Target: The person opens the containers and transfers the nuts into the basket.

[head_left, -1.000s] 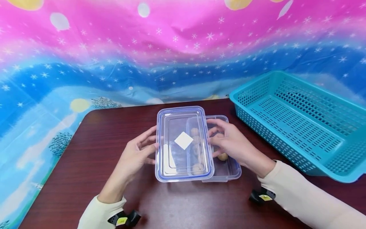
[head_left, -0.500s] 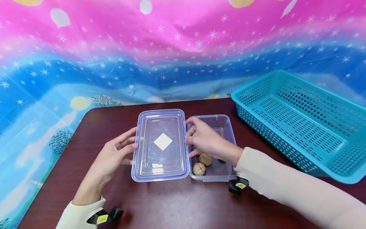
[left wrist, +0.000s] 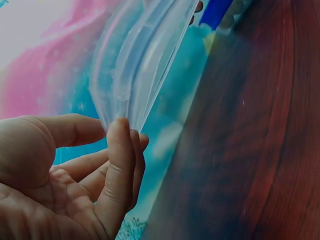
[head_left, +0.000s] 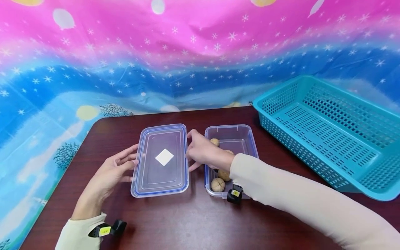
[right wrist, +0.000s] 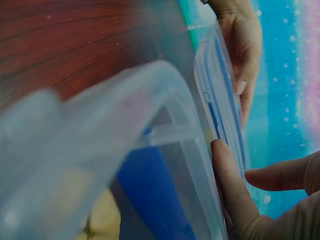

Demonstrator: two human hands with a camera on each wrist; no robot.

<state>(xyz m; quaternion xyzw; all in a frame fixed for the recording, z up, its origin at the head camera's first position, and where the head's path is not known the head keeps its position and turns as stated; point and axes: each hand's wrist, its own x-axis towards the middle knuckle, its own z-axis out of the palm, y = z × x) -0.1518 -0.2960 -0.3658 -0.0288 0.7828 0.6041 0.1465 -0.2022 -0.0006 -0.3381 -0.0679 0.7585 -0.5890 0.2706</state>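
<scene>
A clear lid (head_left: 150, 175) with a blue seal and a white square label is held above the table, left of a clear plastic container (head_left: 226, 127). My left hand (head_left: 109, 172) pinches its left edge; in the left wrist view, thumb and fingers meet on the lid's rim (left wrist: 130, 70). At the opposite edge, my right hand (head_left: 201, 149) holds the lid between thumb and fingers, as the right wrist view of that hand (right wrist: 270, 200) shows. Several round tan pieces (head_left: 217, 184), one with a cross mark, lie inside the container, partly hidden by my right forearm.
A large turquoise perforated basket (head_left: 328, 135) stands on the right of the dark red wooden table (head_left: 175, 222). Behind the table hangs a pink and blue patterned cloth (head_left: 187, 69). A small black camera is strapped at each wrist.
Both hands have carried the lid leftward, from over the container to beside it. The container's opening and the round pieces inside are now uncovered.
</scene>
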